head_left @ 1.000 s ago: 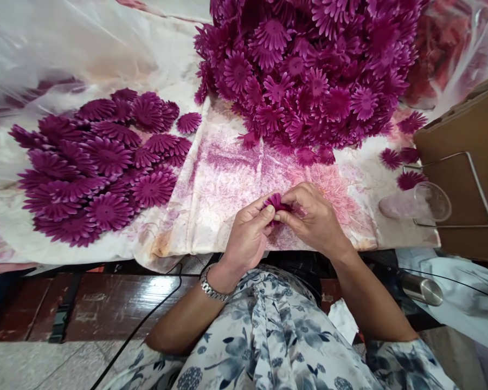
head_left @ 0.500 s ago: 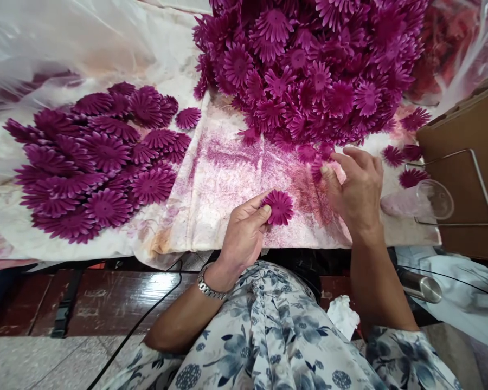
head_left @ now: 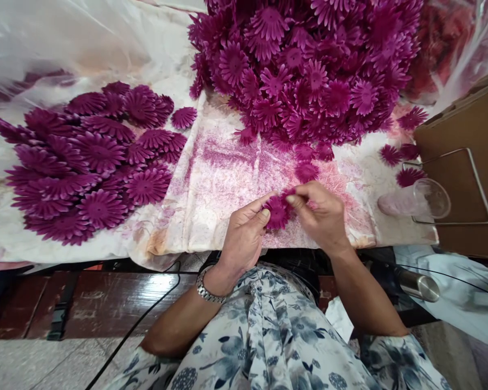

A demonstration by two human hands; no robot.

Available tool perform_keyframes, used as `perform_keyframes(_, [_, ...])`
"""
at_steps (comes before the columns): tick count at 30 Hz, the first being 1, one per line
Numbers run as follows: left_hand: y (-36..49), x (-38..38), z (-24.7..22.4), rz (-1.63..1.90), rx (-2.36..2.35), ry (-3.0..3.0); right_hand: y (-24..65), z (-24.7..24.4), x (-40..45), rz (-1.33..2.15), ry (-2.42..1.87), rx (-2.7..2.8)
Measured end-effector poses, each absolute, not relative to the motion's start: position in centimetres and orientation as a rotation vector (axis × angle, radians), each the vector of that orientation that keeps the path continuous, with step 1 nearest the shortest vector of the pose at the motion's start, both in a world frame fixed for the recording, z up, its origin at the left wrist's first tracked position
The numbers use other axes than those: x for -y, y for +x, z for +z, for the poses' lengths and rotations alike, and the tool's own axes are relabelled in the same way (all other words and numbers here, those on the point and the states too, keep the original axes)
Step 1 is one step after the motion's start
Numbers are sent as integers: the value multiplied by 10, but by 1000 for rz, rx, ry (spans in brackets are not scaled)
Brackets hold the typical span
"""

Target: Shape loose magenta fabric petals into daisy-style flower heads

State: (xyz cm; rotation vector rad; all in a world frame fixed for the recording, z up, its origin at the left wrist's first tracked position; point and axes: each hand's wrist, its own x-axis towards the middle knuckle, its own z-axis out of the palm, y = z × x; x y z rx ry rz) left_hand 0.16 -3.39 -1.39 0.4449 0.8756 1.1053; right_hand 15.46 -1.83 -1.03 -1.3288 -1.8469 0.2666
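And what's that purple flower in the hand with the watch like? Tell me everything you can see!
The purple flower is deep pinkish purple, with narrow petals spread around its middle. It looks thin, maybe cloth or plastic; I can't tell which. Its face is turned up toward the camera, over the stained cloth. The left hand pinches its left side between thumb and fingers. At its upper right, the right hand holds another purple piece, apparently against it.

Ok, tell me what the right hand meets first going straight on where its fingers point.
The right hand would likely meet the purple flower pinched in the left hand; whether they already touch is unclear.
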Motion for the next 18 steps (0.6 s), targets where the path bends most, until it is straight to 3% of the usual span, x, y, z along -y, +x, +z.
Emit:
perform_keyframes(6, [0,30,-11,1106,-911,369,194,1,0,-253,-1685,1752])
perform_keyframes(12, [3,30,-9,1072,-842,402,152,-1,21,318,-1226,2092])
perform_keyframes(18, [5,32,-10,1092,-870,439,137,-9,27,370,-1206,2039])
